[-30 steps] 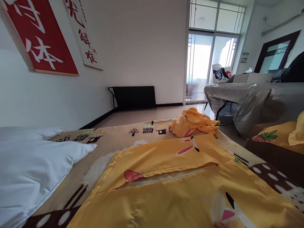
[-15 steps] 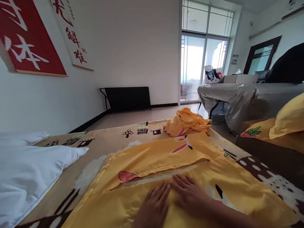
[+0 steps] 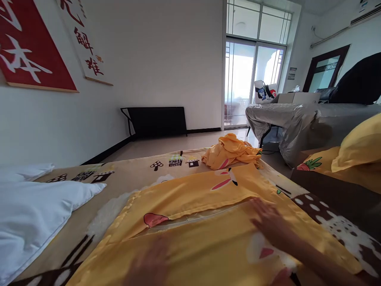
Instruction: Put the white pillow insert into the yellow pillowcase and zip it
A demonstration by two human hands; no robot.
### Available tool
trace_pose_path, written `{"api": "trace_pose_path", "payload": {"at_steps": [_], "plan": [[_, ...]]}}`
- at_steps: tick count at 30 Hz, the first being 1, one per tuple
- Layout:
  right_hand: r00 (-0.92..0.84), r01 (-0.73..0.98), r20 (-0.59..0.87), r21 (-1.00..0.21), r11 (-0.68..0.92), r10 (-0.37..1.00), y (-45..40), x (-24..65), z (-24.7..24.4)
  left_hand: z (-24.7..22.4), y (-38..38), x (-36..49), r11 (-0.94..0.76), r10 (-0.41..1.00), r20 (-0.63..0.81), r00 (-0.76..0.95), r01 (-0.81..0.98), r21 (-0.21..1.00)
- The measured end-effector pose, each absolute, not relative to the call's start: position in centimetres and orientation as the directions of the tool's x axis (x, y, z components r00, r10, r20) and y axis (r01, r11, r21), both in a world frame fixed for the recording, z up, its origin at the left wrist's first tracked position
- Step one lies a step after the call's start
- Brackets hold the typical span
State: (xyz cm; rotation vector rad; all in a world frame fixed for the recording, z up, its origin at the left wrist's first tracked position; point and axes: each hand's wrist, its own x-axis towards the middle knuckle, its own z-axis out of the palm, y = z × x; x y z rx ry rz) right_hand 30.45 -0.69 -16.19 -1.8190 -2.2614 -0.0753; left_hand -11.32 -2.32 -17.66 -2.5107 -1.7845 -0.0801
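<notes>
A yellow pillowcase-like cloth [image 3: 190,254] with rabbit prints lies spread flat, a long slit across its middle partly open and showing a pale strip. My right hand [image 3: 269,220] rests on it near the slit's right end, fingers spread. Blurred by motion, my left hand [image 3: 150,258] is over the cloth's lower left part, below the slit; its fingers are smeared. Neither hand visibly grips the fabric.
Beneath lies a patterned beige blanket [image 3: 98,202]. White pillows [image 3: 38,210] are at the left, a crumpled orange cloth [image 3: 230,151] at the far edge. To the right are a yellow pillow [image 3: 361,143] and a plastic-covered table [image 3: 276,115].
My hands have moved apart: the right one slid right to the slit's end, the left one moved left and nearer to me. The view has shifted slightly.
</notes>
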Motion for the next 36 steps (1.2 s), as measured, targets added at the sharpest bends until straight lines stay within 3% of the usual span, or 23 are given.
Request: {"api": "trace_pose_path", "payload": {"at_steps": [3, 7, 10, 16, 23, 27, 29, 31, 34, 36], "plan": [[-0.441, 0.844, 0.120, -0.283, 0.456, 0.890, -0.3, 21.4, -15.2, -15.1, -1.3, -1.6, -0.384, 0.919, -0.082, 0.387, 0.922, 0.053], [-0.517, 0.766, 0.128, -0.371, 0.525, 0.846, -0.1, 18.1, -16.4, -16.2, -0.3, 0.7, -0.402, 0.916, 0.037, 0.400, 0.913, 0.066], [-0.440, 0.825, 0.117, -0.339, 0.453, 0.890, 0.3, 21.6, -17.4, -17.9, -0.5, -3.7, -0.391, 0.917, 0.134, 0.377, 0.915, 0.098], [-0.267, 0.920, 0.079, -0.276, 0.279, 0.960, 0.0, 29.5, -18.4, -18.1, -1.9, -10.1, -0.238, 0.967, 0.115, 0.228, 0.967, 0.087], [-0.209, 0.956, 0.058, -0.197, 0.216, 0.976, -1.7, 32.2, -18.9, -17.7, -2.8, -10.3, -0.168, 0.984, 0.077, 0.163, 0.984, 0.061], [-0.184, 0.972, 0.121, -0.126, 0.199, 0.975, -1.3, 30.4, -17.5, -16.5, -3.0, -7.3, -0.152, 0.988, 0.036, 0.151, 0.988, 0.007], [-0.273, 0.946, 0.122, -0.149, 0.289, 0.954, -1.2, 27.8, -16.7, -15.4, -2.7, -4.8, -0.303, 0.952, -0.011, 0.305, 0.949, 0.088], [-0.425, 0.876, 0.079, -0.216, 0.431, 0.902, -1.7, 24.4, -16.5, -14.3, -2.2, -2.3, -0.424, 0.884, -0.084, 0.460, 0.864, 0.273], [-0.567, 0.769, 0.116, -0.280, 0.575, 0.815, -3.8, 19.9, -18.0, -13.4, -1.4, 0.2, -0.360, 0.860, -0.160, 0.484, 0.800, 0.480], [-0.619, 0.709, 0.163, -0.304, 0.636, 0.768, -5.3, 17.9, -19.6, -13.6, -1.1, 1.0, -0.323, 0.885, -0.155, 0.439, 0.819, 0.474]]}}
